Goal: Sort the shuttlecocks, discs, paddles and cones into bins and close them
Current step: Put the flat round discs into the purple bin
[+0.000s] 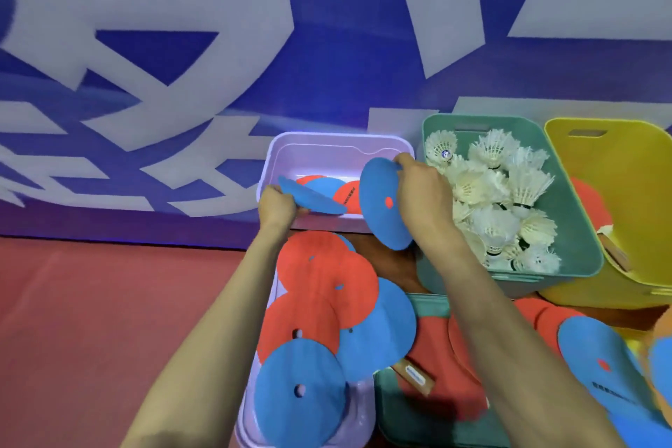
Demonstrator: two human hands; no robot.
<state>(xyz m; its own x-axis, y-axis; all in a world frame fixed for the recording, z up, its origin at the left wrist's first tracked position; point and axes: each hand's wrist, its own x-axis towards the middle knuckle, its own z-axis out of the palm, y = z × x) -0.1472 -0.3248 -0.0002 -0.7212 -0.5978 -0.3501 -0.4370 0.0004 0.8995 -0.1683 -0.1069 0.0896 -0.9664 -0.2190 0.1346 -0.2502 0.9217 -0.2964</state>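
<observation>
**Discs (316, 265): 2 in hand, many left**

I am mid-sort. My left hand (276, 205) grips 1 blue disc (316, 199) low over the lilac bin (342, 137); my right hand (423, 200) pinches a second blue disc (383, 207), tilted on edge at the bin's near right corner. A few discs already lie inside. Next, I judge, both must drop flat, then I return for the heap nearer me.

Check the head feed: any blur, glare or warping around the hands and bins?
Head view: wide-angle warp bends the banner and yellow bin near the edges; left hand and right hand, each gripping a blue disc, read fairly sharp; the bottom-right discs smear; light even, no harsh glare.
</observation>
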